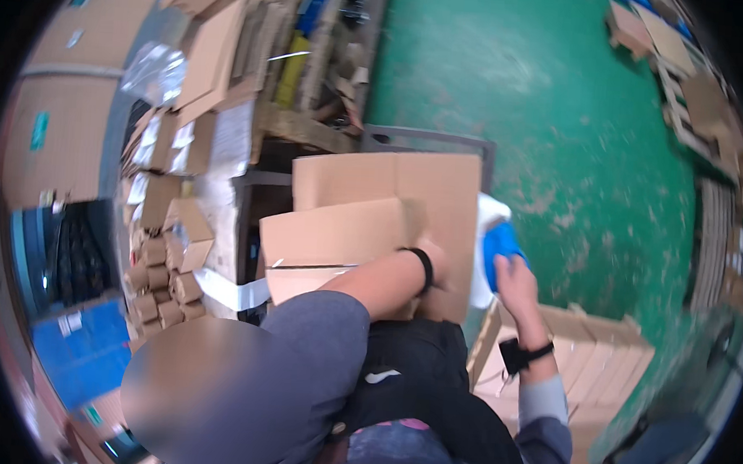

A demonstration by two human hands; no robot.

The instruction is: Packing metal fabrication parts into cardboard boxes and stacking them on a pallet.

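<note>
My left hand (439,265), with a black band at the wrist, rests against brown cardboard in front of me. Its fingers are smeared by motion and partly hidden. Beside that forearm lies a smaller cardboard box (329,234) with a dark seam, on top of a larger cardboard piece (437,181). My right hand (516,286) is closed around a blue object (500,247) just past the cardboard's right edge; blur hides its kind. Behind it shows a white sheet-like thing (482,276). A black strap with a dark device (518,356) circles my right wrist.
Cardboard boxes (588,357) stand in a row at the lower right. Wooden shelving (309,132) and small brown rolls (163,280) are at left, above a blue box (84,351). A grey frame edge (443,142) lies beyond the cardboard, on the green floor (539,89). Pallets (689,97) line the far right.
</note>
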